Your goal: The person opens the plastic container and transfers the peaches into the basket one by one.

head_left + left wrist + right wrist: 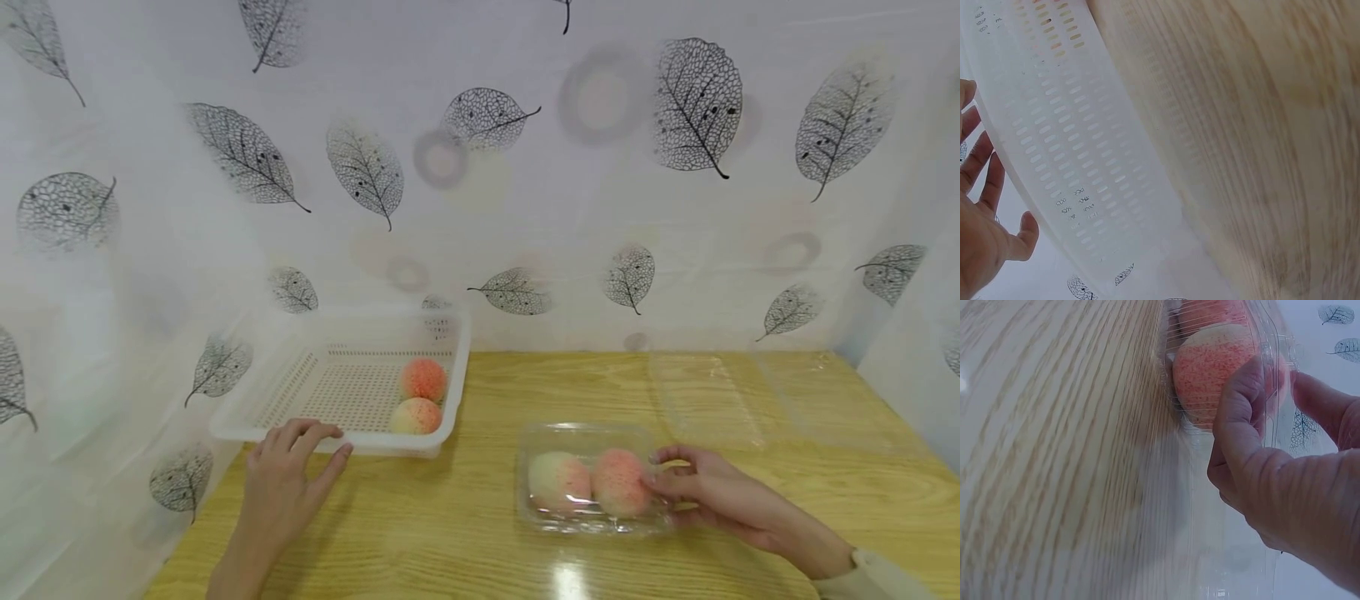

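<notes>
My right hand [720, 498] grips the right edge of a clear plastic clamshell box [581, 431] on the table. Two peaches lie side by side in it, one yellow and pink [560, 483], the other mostly pink [621, 483]. In the right wrist view, thumb and fingers pinch the box's edge beside a peach [1210, 378]. At the front rim of a white perforated basket [352, 442], my left hand [281, 479] rests with loosely bent fingers. Inside that basket, two more peaches sit in the right corner, one red [424, 379], one paler [417, 417].
Farther back on the right of the wooden table [465, 533] lie clear plastic pieces, a nearer one [708, 400] and another [825, 396] to its right. A leaf-printed white sheet [525, 208] hangs behind and along the sides.
</notes>
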Demonstrator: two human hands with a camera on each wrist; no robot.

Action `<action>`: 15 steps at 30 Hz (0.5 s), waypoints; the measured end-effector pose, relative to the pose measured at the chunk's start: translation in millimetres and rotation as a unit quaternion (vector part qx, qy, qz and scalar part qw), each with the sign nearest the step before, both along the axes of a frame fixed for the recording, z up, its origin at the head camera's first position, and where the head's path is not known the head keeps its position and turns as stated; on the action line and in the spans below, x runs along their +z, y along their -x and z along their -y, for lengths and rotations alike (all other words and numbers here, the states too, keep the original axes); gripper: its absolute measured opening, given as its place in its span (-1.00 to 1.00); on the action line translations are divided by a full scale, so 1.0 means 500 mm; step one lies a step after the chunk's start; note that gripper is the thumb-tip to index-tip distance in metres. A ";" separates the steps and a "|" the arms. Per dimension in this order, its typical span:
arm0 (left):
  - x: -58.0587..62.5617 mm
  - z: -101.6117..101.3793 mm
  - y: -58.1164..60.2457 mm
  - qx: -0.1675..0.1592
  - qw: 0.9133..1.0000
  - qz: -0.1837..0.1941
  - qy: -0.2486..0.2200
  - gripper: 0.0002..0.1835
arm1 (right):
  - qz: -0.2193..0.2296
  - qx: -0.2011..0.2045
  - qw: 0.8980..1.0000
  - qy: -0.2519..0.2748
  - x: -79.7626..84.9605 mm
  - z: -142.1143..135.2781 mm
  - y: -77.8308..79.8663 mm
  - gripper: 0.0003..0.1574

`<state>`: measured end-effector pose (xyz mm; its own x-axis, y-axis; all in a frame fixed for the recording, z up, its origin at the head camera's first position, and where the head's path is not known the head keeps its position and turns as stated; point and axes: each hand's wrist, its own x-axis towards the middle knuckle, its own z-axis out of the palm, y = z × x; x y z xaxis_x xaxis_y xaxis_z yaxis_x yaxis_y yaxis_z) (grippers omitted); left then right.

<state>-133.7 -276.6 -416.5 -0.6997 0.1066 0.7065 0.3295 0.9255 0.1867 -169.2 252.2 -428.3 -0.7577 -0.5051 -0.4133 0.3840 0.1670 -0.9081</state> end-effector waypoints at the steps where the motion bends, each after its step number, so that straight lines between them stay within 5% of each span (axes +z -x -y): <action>1: 0.000 0.000 0.000 0.000 1.000 -0.001 0.000 -0.72 | 0.002 -0.003 1.000 -0.001 0.001 0.003 0.000 -0.37; 7: 0.001 -0.003 0.002 0.002 1.000 -0.002 0.004 -0.71 | 0.004 -0.007 1.000 0.018 -0.001 0.011 -0.002 -0.35; 15: 0.000 -0.003 0.003 0.002 1.000 -0.002 0.001 -0.72 | 0.005 0.016 0.997 0.072 -0.006 0.025 -0.003 -0.75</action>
